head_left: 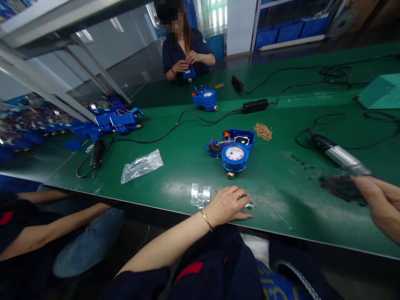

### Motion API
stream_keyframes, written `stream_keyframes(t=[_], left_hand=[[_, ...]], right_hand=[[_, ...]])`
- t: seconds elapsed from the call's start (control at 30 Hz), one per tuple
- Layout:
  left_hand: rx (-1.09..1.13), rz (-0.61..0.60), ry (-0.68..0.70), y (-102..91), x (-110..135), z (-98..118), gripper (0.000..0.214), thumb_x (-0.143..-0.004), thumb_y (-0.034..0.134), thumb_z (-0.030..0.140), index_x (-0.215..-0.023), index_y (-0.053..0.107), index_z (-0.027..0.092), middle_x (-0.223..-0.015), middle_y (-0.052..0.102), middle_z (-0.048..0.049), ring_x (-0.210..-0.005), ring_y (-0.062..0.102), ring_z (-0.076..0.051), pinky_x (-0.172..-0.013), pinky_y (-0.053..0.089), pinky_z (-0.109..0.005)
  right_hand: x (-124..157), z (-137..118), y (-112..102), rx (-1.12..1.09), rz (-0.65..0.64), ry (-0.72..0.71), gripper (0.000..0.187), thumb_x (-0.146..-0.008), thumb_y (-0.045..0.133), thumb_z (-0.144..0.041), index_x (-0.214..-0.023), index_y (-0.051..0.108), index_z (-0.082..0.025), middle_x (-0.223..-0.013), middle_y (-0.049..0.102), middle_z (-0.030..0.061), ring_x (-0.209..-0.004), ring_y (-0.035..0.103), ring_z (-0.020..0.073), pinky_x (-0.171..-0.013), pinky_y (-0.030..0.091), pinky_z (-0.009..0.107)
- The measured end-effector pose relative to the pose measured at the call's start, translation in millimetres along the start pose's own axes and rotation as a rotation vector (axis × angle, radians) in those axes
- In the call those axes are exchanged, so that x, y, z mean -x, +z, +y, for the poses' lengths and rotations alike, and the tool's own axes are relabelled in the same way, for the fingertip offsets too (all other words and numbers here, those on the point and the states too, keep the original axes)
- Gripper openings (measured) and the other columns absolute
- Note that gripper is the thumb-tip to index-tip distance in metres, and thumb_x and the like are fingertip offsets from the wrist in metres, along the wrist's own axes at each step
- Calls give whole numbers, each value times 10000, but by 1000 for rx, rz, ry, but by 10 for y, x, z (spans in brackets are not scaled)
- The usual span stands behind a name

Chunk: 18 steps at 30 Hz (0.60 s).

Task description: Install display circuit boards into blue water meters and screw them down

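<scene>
My left hand (229, 203) lies palm down near the front edge of the green table, fingers loosely apart. Beside its fingertips are some small shiny bits (250, 205); clear plastic strips (200, 195) lie to its left. At the right edge, my right hand (383, 202) pinches a dark flat piece (342, 188), smeared by motion, so its kind is unclear. Beyond my left hand sits a blue water meter (235, 154) with a round dial, its side housing open, wires showing and a brass fitting toward me.
A power screwdriver (340, 155) lies at the right, near a pile of brass screws (263, 131). Cables cross the table (175, 183). A clear plastic bag (142, 166) and more blue meters (117, 121) are at the left. A co-worker (187, 50) handles a meter opposite; another person's arm (62, 221) is at left.
</scene>
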State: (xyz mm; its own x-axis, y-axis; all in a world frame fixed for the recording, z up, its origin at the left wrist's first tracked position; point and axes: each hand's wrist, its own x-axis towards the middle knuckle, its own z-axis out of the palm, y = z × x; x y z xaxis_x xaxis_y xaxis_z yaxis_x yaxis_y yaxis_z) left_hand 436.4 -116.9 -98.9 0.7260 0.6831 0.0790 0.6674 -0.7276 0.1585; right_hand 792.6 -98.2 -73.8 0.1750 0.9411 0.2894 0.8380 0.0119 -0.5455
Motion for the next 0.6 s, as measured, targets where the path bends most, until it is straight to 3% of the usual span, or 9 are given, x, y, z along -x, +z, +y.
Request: stream_keyframes(t=[0.13, 0.23, 0.33, 0.47, 0.6], left_hand=[[-52, -137, -41, -110, -139, 104, 212, -927, 609, 350, -962, 630, 141, -985, 660, -79, -930, 630, -226, -666, 532, -302], [-45, -178, -31, -158, -247, 180, 80, -933, 566, 190, -934, 617, 129, -931, 663, -84, -868, 649, -228, -600, 523, -294], [-28, -200, -53, -167, -319, 226, 118, -912, 504, 64, -926, 612, 109, -899, 671, -107, -828, 664, -231, -596, 523, -299], [61, -175, -119, -152, -348, 175, 80, -860, 551, 80, -885, 619, 113, -872, 690, -110, -817, 680, -239, -628, 529, -308], [218, -66, -266, -182, -233, -60, 23, -814, 612, 145, -791, 612, 151, -759, 687, -37, -685, 668, -170, -621, 510, -250]], right_hand=[[18, -263, 16, -61, -70, 77, 478, -771, 493, -555, -842, 734, -148, -659, 684, 78, -633, 649, 260, -591, 486, 320], [13, -395, 50, -110, -103, 28, 461, -782, 482, -567, -769, 710, -167, -641, 667, 75, -606, 634, 242, -567, 478, 304], [28, -466, 89, -131, -106, -30, 478, -813, 477, -569, -779, 709, -152, -641, 663, 79, -571, 621, 222, -532, 466, 285], [84, -514, 121, -115, -90, -85, 560, -855, 449, -602, -816, 724, -116, -611, 658, 82, -509, 604, 200, -484, 444, 267], [147, -499, 126, -92, -35, -125, 599, -887, 422, -615, -806, 730, -108, -602, 672, 87, -474, 608, 191, -479, 457, 255]])
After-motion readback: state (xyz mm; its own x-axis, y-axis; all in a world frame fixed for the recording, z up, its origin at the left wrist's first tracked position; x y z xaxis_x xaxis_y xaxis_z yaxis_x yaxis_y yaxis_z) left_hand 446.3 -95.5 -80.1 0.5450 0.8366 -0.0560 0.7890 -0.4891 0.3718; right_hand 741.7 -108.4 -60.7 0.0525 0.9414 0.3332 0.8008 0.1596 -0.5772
